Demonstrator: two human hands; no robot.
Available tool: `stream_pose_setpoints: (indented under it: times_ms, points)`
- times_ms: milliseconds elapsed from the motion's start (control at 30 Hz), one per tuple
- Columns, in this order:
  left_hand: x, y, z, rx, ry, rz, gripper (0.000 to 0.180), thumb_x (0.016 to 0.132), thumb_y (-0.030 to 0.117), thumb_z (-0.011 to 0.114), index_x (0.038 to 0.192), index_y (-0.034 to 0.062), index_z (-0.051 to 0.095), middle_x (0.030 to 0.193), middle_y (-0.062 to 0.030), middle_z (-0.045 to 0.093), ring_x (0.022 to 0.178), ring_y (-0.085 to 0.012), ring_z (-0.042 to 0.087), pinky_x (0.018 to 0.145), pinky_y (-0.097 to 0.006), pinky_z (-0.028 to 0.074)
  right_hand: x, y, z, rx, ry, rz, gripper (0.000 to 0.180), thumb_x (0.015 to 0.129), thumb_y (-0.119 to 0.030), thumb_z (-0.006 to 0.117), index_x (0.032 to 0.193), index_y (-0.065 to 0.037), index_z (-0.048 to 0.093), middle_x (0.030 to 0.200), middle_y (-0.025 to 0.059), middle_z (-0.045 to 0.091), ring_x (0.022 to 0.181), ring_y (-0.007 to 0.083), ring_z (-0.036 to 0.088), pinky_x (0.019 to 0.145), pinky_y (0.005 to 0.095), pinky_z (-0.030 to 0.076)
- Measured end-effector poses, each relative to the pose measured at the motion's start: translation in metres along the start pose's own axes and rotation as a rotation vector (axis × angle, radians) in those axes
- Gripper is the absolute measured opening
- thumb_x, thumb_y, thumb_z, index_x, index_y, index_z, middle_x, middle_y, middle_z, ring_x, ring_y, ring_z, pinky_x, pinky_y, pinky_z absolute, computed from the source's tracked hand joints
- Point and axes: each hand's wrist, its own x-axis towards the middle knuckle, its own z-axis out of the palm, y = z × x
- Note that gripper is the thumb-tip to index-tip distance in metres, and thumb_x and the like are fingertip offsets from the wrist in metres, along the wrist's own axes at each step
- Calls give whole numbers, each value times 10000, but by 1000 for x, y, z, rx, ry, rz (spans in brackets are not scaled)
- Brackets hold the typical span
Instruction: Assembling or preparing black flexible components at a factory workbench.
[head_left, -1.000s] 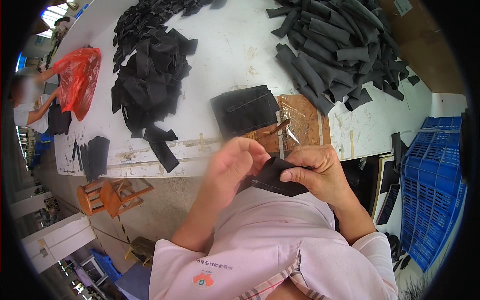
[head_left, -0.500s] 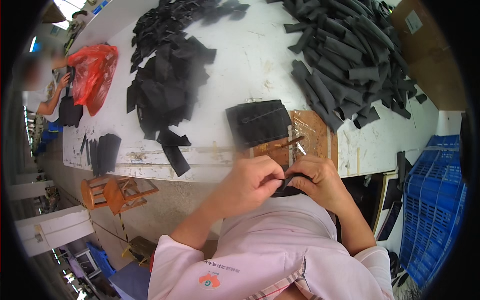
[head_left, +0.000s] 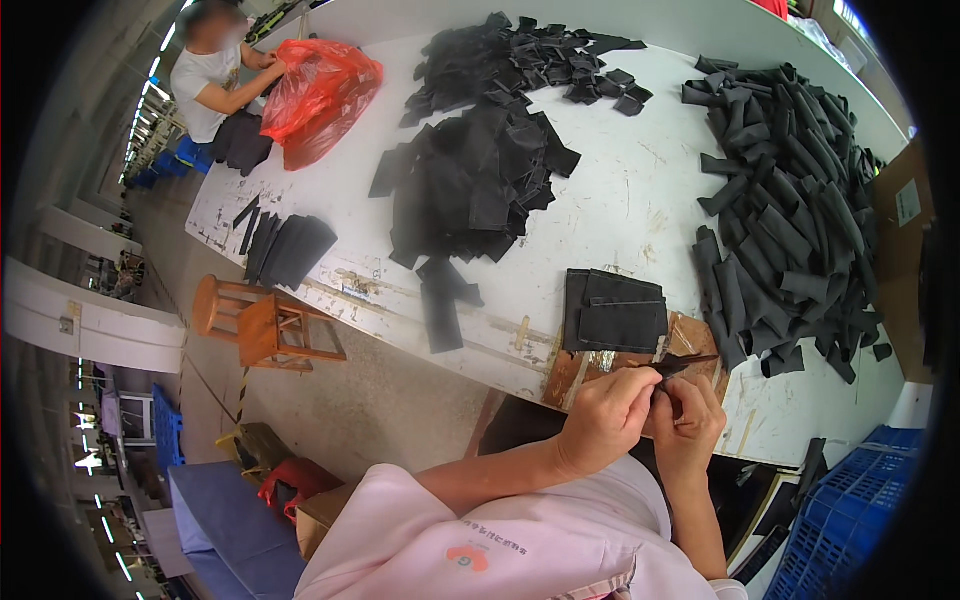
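Observation:
Over the table's front edge my two hands meet with fingertips pinched together. Between them is a small piece of black cloth (head_left: 661, 383), mostly hidden by the fingers. My left hand (head_left: 606, 418) closes on its left side and my right hand (head_left: 690, 422) on its right. Just beyond lies a brown board (head_left: 566, 376) with clear plastic film on it. A thin dark stick-like thing (head_left: 704, 358) shows above my fingertips, partly covered. Against the board's far edge sits a flat stack of black cloth pieces (head_left: 615, 310).
Black cloth pieces (head_left: 470, 185) heap mid-table; rolled dark strips (head_left: 790, 220) pile up at right beside a cardboard box (head_left: 905, 200). A blue crate (head_left: 840, 515) stands lower right, a wooden stool (head_left: 270, 330) at left. Far left, another person (head_left: 212, 85) handles a red plastic bag (head_left: 320, 100).
The view has swung, so the table and hands now sit further right and lower in the picture. My hands stay pinched on the black cloth and now overlap the brown board's near part.

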Motion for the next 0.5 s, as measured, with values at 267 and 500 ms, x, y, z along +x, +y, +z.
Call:
stream_pose_setpoints:
  times_ms: [267, 500]
  points:
    - [12, -17, -11, -1205, -365, -929, 202, 719, -54, 541, 903, 19, 501, 725, 11, 535, 505, -28, 432, 436, -168, 344, -1, 19, -8, 684, -102, 445, 94, 726, -30, 642, 691, -13, 556, 663, -16, 491, 513, 67, 414, 452, 186, 316]
    - [9, -5, -2, -471, -263, -723, 140, 716, -73, 506, 843, -14, 516, 755, -26, 552, 576, -28, 471, 494, -180, 382, -2, 16, -10, 1402, -265, 883, 84, 765, -88, 626, 777, -27, 570, 640, 4, 503, 519, 75, 425, 468, 191, 364]
